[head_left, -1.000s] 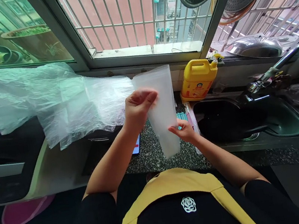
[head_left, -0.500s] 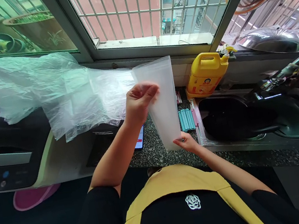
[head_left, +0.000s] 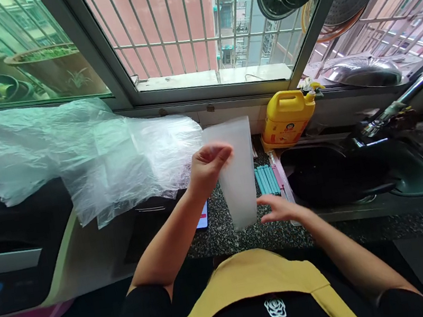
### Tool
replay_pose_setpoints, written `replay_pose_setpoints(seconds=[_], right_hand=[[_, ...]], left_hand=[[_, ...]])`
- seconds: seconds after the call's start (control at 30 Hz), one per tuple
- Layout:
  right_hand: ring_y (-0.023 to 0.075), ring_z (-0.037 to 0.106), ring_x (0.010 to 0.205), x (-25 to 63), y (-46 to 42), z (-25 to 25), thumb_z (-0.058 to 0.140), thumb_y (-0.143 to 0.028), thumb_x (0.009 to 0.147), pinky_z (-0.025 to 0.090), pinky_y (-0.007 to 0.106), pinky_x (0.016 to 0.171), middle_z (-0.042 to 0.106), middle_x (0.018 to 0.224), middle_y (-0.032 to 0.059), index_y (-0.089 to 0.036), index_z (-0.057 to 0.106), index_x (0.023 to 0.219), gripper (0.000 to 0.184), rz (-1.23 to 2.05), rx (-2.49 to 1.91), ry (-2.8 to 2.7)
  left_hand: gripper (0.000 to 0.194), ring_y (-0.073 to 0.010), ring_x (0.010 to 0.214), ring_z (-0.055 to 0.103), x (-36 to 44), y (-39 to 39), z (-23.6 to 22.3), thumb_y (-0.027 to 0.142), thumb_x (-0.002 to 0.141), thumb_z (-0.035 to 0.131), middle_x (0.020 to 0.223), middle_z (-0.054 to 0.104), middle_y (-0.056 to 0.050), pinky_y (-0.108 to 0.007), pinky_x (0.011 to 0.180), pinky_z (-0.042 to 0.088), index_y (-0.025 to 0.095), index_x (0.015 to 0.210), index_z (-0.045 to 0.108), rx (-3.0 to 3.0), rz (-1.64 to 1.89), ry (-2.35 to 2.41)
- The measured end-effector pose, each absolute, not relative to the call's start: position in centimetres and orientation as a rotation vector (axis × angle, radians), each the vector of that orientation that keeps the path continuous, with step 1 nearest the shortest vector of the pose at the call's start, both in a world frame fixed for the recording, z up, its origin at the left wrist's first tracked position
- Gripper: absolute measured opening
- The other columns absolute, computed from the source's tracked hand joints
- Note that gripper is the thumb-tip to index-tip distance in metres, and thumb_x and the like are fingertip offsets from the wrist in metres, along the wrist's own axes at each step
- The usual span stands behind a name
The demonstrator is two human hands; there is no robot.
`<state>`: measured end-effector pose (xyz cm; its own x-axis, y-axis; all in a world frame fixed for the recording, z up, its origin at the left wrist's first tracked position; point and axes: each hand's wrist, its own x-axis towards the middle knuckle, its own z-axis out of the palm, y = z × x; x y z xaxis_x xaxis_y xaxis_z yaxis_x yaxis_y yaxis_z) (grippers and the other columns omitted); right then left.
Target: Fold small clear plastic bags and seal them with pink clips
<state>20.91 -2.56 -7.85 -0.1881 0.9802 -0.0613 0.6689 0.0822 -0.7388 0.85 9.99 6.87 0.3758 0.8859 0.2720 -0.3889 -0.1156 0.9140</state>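
My left hand (head_left: 209,165) pinches a translucent, frosted plastic bag (head_left: 241,186) near its left edge and holds it upright over the speckled counter. The bag looks flat. Just off its lower right edge is my right hand (head_left: 279,207), thumb and fingers apart, with nothing in it. Behind the bag, several teal sealing clips (head_left: 266,180) lie side by side on the counter, with pink ones (head_left: 278,175) along their right. A phone (head_left: 203,217) with a lit screen is partly hidden by my left forearm.
Large crumpled clear plastic bags (head_left: 98,155) spread over the left side. A yellow jug (head_left: 288,119) stands by the window. On the right is a dark sink (head_left: 418,174) holding a black pan (head_left: 330,174), under a faucet (head_left: 385,117). The granite counter edge (head_left: 328,236) runs before me.
My right hand has let go of the bag's lower corner and moved slightly right, fingers opening. My left hand keeps its pinch. The view has tilted upward a little.
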Motion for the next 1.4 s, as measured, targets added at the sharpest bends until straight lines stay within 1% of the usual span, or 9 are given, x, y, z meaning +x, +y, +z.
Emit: replay_pose_setpoints(seconds=[0.17,0.27,0.33,0.47,0.67,0.83,1.03,1.23,1.4], right_hand=[[0.0161,0.058,0.085,20.2,0.1,5.0,0.066,-0.054,0.073,0.048,0.031,0.075,0.065,0.095,0.005,-0.022,0.063,0.106,0.046,0.633,-1.309,-1.535],[0.0124,0.055,0.074,17.5,1.4,10.1,0.072,-0.052,0.067,0.046,0.026,0.067,0.062,0.084,0.0014,-0.019,0.065,0.095,0.044,0.566,-1.217,-1.521],[0.0089,0.049,0.062,15.8,2.0,11.5,0.071,-0.048,0.071,0.042,0.024,0.058,0.057,0.068,-0.0013,-0.017,0.064,0.075,0.032,0.562,-1.213,-1.522],[0.0071,0.044,0.058,13.9,2.4,12.0,0.07,-0.039,0.075,0.04,0.024,0.054,0.052,0.062,-0.0028,-0.018,0.06,0.065,0.025,0.465,-1.191,-1.456],[0.0078,0.048,0.06,13.9,2.4,12.7,0.071,-0.033,0.074,0.044,0.025,0.058,0.054,0.063,-0.0033,-0.019,0.059,0.063,0.021,0.322,-1.215,-1.429],[0.0085,0.053,0.062,15.3,2.7,13.1,0.072,-0.03,0.071,0.047,0.026,0.061,0.059,0.065,-0.0033,-0.019,0.06,0.063,0.018,0.327,-1.171,-1.363],[0.01,0.054,0.062,17.7,2.6,13.3,0.072,-0.036,0.071,0.049,0.029,0.064,0.057,0.064,-0.0023,-0.021,0.055,0.06,0.026,0.319,-1.151,-1.408],[0.0106,0.053,0.063,19.2,1.9,12.4,0.072,-0.043,0.072,0.047,0.028,0.06,0.055,0.064,-0.0021,-0.021,0.057,0.064,0.027,0.404,-1.214,-1.48],[0.0092,0.05,0.061,19.3,1.9,10.9,0.074,-0.047,0.068,0.044,0.026,0.057,0.055,0.064,-0.002,-0.02,0.061,0.067,0.03,0.589,-1.159,-1.453]], left_hand=[[0.027,-0.0083,0.056,0.051,0.7,9.6,6.7,0.045,0.063,0.077,0.061,0.061,0.0,-0.023,0.052,0.041,0.02,0.065,0.068,1.382,0.953,0.507],[0.028,-0.0086,0.055,0.05,0.4,9.5,7.2,0.044,0.064,0.076,0.06,0.059,0.0,-0.023,0.051,0.041,0.018,0.065,0.066,1.417,0.864,0.446],[0.03,-0.0098,0.059,0.053,0.0,9.6,7.2,0.045,0.064,0.076,0.065,0.062,-0.001,-0.023,0.054,0.043,0.017,0.071,0.066,1.426,0.825,0.39],[0.047,-0.0143,0.069,0.059,-0.9,9.7,4.4,0.045,0.053,0.082,0.076,0.065,-0.003,-0.025,0.061,0.048,0.015,0.086,0.066,1.432,0.635,0.307],[0.046,-0.017,0.066,0.059,-1.6,8.6,-3.7,0.058,0.056,0.074,0.065,0.065,-0.004,-0.028,0.064,0.048,0.013,0.061,0.065,1.509,0.42,0.521],[0.058,-0.0192,0.077,0.061,-2.5,7.2,-8.4,0.065,0.054,0.072,0.082,0.07,-0.006,-0.03,0.073,0.048,0.013,0.08,0.07,1.456,0.408,0.647],[0.061,-0.0192,0.066,0.06,-3.0,4.3,-12.5,0.071,0.051,0.068,0.064,0.069,-0.005,-0.032,0.068,0.047,0.012,0.065,0.071,1.44,0.313,0.762],[0.057,-0.0222,0.072,0.063,-2.2,3.3,-13.2,0.065,0.048,0.074,0.07,0.072,-0.006,-0.033,0.072,0.049,0.012,0.068,0.072,1.404,0.305,0.825],[0.065,-0.0241,0.093,0.062,-0.9,5.6,-8.1,0.056,0.046,0.081,0.099,0.072,-0.009,-0.031,0.084,0.047,0.014,0.094,0.072,1.438,0.443,0.747]])
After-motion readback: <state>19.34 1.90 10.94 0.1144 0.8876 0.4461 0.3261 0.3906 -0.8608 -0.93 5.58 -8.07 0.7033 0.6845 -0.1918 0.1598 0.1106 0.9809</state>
